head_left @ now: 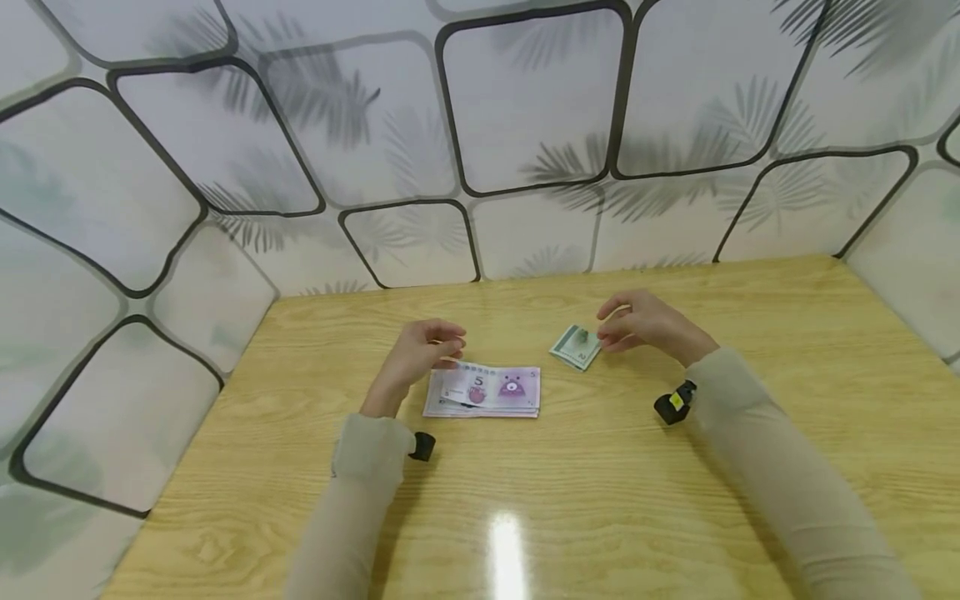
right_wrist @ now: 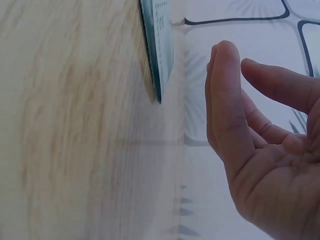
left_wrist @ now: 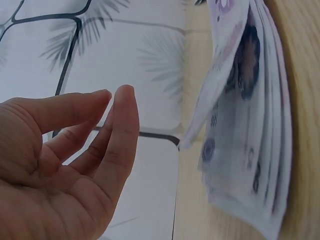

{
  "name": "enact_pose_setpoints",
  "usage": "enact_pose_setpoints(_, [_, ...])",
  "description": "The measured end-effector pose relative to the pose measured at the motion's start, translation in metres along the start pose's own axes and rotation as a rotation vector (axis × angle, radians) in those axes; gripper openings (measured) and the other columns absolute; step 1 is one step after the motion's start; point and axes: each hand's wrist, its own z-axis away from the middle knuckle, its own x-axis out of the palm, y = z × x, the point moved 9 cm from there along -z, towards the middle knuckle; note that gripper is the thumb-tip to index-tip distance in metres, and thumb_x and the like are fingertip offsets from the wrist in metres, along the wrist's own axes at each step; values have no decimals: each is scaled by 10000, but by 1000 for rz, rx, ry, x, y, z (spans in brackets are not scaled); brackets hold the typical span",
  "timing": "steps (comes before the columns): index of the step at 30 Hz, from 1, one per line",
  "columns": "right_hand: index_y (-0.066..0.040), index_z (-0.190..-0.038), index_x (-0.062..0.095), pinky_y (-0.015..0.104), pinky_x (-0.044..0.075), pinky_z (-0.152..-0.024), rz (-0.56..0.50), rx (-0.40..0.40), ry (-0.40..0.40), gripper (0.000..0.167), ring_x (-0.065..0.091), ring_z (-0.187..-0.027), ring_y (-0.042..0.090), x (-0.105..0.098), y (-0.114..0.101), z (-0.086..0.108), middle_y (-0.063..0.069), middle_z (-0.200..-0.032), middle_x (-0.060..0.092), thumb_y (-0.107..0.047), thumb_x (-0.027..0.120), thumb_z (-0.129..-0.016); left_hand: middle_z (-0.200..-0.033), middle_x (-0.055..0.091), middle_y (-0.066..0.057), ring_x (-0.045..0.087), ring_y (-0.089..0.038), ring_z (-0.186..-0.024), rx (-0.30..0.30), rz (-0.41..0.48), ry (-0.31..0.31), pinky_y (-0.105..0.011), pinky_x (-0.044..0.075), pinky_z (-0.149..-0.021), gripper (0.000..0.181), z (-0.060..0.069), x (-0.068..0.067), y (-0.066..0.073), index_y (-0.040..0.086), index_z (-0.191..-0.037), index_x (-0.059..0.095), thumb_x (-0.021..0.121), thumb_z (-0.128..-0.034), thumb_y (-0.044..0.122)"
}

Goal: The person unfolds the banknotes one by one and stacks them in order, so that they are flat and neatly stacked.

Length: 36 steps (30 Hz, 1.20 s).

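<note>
A stack of purple play banknotes (head_left: 491, 392) marked 5 lies on the wooden table, its top note folded or bent up at the left end, as the left wrist view shows. My left hand (head_left: 426, 350) hovers at the stack's upper left corner, thumb and fingertips close together with nothing between them. Right of the stack lies a small folded green banknote (head_left: 576, 347) marked 2. Just beside its right edge is my right hand (head_left: 640, 323), fingers loosely bent and holding nothing. In the right wrist view a gap separates this hand (right_wrist: 260, 135) from the green note (right_wrist: 159, 50).
The light wooden table (head_left: 570, 500) reaches back to a pale cloth wall (head_left: 532, 108) with dark outlines and leaf prints, which also closes off the left side. Small black wrist cameras sit on both sleeves; the right one (head_left: 673, 403) has a yellow mark.
</note>
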Motion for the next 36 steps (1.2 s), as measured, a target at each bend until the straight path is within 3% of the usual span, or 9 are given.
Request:
enact_pose_setpoints(8, [204,-1318,419,354,622,-772,13,3,13,425,687,-826,199,-10,6,-2,265,-1085,644,7,603,-990,-1023,674,-213,658,-164,-832,33,22,-46,-307,617,-772,246,-11,24,9,-160,-1211,616,598,-985,-65])
enact_pose_setpoints(17, [201,-1306,425,356,620,-785,24,34,35,409,691,-848,199,-15,14,-2,272,-1116,635,-5,596,-996,-1004,667,-171,676,-215,-867,-3,47,-95,-397,609,-850,258,-20,51,12,-144,-1230,621,591,-986,-63])
enact_pose_setpoints(36, [182,-1266,439,343,623,-777,-14,50,40,364,700,-845,183,-15,23,-8,243,-1125,627,11,601,-989,-1149,676,-235,685,-354,-1048,-55,16,-165,-369,596,-882,265,-40,88,11,-107,-1238,630,602,-983,-41])
